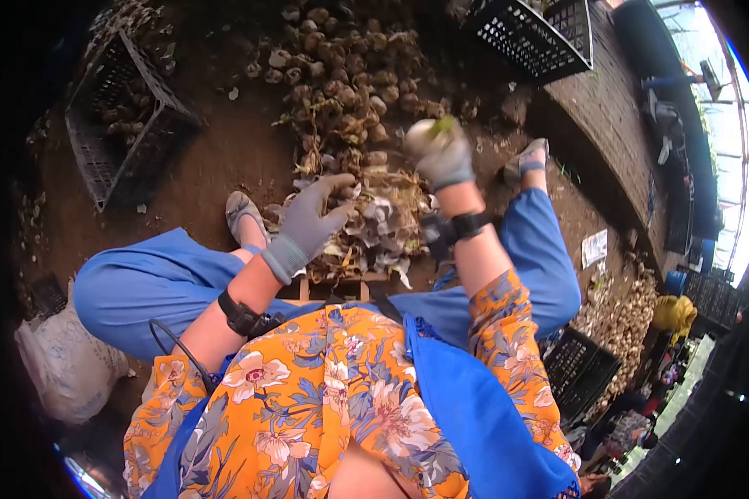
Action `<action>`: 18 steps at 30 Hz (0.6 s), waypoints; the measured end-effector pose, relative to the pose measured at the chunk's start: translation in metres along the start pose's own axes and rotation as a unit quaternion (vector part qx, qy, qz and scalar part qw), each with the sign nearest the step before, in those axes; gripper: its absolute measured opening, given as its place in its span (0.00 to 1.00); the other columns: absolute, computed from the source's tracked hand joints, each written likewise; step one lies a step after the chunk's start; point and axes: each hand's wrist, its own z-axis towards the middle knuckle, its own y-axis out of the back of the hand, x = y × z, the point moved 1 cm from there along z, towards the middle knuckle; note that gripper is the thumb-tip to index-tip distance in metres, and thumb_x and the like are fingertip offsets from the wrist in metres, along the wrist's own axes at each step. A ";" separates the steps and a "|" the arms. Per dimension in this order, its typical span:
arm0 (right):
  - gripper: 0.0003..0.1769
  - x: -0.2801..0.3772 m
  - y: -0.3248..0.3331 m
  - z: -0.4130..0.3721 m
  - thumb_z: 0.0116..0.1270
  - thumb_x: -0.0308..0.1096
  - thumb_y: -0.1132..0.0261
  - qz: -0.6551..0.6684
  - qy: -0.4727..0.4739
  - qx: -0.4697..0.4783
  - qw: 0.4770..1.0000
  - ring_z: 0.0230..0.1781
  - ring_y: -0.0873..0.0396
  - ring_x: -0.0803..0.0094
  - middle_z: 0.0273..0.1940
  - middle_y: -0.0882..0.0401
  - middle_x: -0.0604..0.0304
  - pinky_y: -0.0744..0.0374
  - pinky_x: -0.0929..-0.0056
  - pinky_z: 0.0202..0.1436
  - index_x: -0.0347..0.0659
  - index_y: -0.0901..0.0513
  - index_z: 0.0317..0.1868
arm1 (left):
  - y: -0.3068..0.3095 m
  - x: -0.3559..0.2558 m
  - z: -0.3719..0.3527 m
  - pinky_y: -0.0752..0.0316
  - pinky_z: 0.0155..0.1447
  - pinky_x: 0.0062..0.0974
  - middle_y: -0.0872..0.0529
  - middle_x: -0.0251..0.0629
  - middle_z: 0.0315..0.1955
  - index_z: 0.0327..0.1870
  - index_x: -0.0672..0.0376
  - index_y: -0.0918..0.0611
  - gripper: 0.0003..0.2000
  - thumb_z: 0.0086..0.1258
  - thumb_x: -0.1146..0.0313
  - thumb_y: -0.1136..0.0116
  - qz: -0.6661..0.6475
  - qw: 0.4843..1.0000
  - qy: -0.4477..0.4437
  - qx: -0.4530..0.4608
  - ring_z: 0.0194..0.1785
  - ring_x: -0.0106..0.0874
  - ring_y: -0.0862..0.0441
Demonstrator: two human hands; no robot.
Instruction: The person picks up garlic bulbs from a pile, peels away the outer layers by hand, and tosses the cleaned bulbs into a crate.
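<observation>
My left hand, in a grey glove, hovers at the left edge of a heap of papery husks. Its fingers are apart and slightly bent, with nothing seen in them. To the right, my right hand, gloved too, is raised beside the heap and smeared by motion. It appears closed around a pale, roundish bulb with a bit of green at its top; the fingers are hard to make out. Beyond both hands spreads a pile of dry-skinned, garlic-like bulbs.
A black plastic crate holding some bulbs lies at the left. Another crate stands at the upper right by a wooden ledge. More bulbs cover the floor at right, near a dark crate. A white sack sits at left.
</observation>
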 end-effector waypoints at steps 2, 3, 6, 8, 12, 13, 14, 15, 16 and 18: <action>0.33 0.134 -0.034 0.025 0.69 0.61 0.46 0.422 -0.105 0.076 0.897 0.54 0.27 0.54 0.53 0.26 0.48 0.25 0.60 0.58 0.36 0.28 0.54 | 0.002 -0.001 0.002 0.27 0.53 0.22 0.18 0.37 0.44 0.57 0.64 0.23 0.19 0.64 0.73 0.40 0.017 1.000 0.017 0.000 0.48 0.24 0.22; 0.39 0.179 -0.044 0.038 0.67 0.61 0.43 0.409 0.007 0.226 0.884 0.61 0.31 0.49 0.62 0.33 0.42 0.29 0.53 0.64 0.33 0.34 0.62 | 0.003 -0.002 0.004 0.26 0.53 0.23 0.18 0.38 0.44 0.57 0.63 0.23 0.19 0.64 0.73 0.40 0.014 0.999 0.035 0.001 0.48 0.24 0.21; 0.38 0.214 -0.048 0.096 0.70 0.54 0.43 0.242 0.044 0.119 0.962 0.63 0.33 0.45 0.65 0.38 0.39 0.32 0.42 0.65 0.33 0.40 0.68 | 0.005 0.004 0.008 0.26 0.53 0.23 0.17 0.38 0.43 0.56 0.63 0.23 0.18 0.64 0.73 0.40 -0.013 0.998 0.058 -0.003 0.47 0.25 0.21; 0.28 0.170 -0.030 0.141 0.70 0.44 0.41 0.167 -0.013 0.089 0.982 0.55 0.25 0.52 0.58 0.27 0.46 0.25 0.46 0.56 0.36 0.32 0.63 | 0.004 0.008 0.012 0.26 0.54 0.25 0.16 0.41 0.45 0.56 0.63 0.22 0.18 0.65 0.72 0.40 -0.022 0.999 0.044 -0.017 0.48 0.29 0.19; 0.11 0.082 -0.058 0.175 0.65 0.30 0.37 -0.105 -0.023 -0.038 0.994 0.42 0.19 0.68 0.42 0.15 0.57 0.22 0.73 0.46 0.37 0.16 0.47 | 0.009 0.019 0.022 0.30 0.60 0.23 0.20 0.41 0.53 0.58 0.67 0.25 0.20 0.66 0.71 0.40 0.029 0.994 0.108 -0.005 0.56 0.26 0.24; 0.14 0.056 -0.067 0.200 0.63 0.31 0.36 -0.268 0.078 -0.016 0.960 0.44 0.19 0.66 0.44 0.16 0.58 0.23 0.69 0.48 0.41 0.17 0.50 | 0.012 0.020 0.026 0.30 0.60 0.24 0.20 0.41 0.52 0.58 0.66 0.24 0.20 0.66 0.69 0.40 0.062 0.991 0.116 0.002 0.56 0.27 0.24; 0.18 0.036 -0.077 0.216 0.61 0.32 0.35 -0.419 0.178 0.009 0.890 0.47 0.20 0.63 0.47 0.16 0.58 0.23 0.66 0.51 0.44 0.18 0.53 | 0.013 0.020 0.028 0.30 0.60 0.24 0.20 0.41 0.52 0.58 0.66 0.24 0.20 0.66 0.68 0.40 0.095 0.988 0.124 0.011 0.56 0.28 0.24; 0.18 0.038 -0.096 0.215 0.61 0.32 0.35 -0.415 0.170 0.017 0.894 0.47 0.20 0.63 0.47 0.16 0.58 0.23 0.66 0.51 0.44 0.18 0.53 | 0.012 0.024 0.031 0.30 0.60 0.24 0.20 0.41 0.52 0.58 0.66 0.24 0.20 0.66 0.68 0.40 0.096 0.986 0.135 0.005 0.56 0.28 0.24; 0.22 0.057 -0.128 0.205 0.59 0.32 0.34 -0.581 0.288 0.009 0.761 0.50 0.21 0.60 0.49 0.18 0.58 0.25 0.60 0.54 0.50 0.20 0.56 | 0.012 0.028 0.032 0.30 0.59 0.24 0.20 0.42 0.52 0.58 0.66 0.24 0.20 0.66 0.68 0.40 0.095 0.988 0.121 0.001 0.55 0.28 0.23; 0.26 0.049 -0.151 0.205 0.57 0.33 0.34 -0.709 0.386 0.006 0.590 0.53 0.23 0.56 0.52 0.19 0.58 0.27 0.54 0.56 0.55 0.22 0.59 | 0.012 0.027 0.034 0.29 0.59 0.24 0.20 0.43 0.51 0.58 0.66 0.24 0.20 0.66 0.68 0.40 0.097 0.988 0.118 -0.003 0.54 0.29 0.23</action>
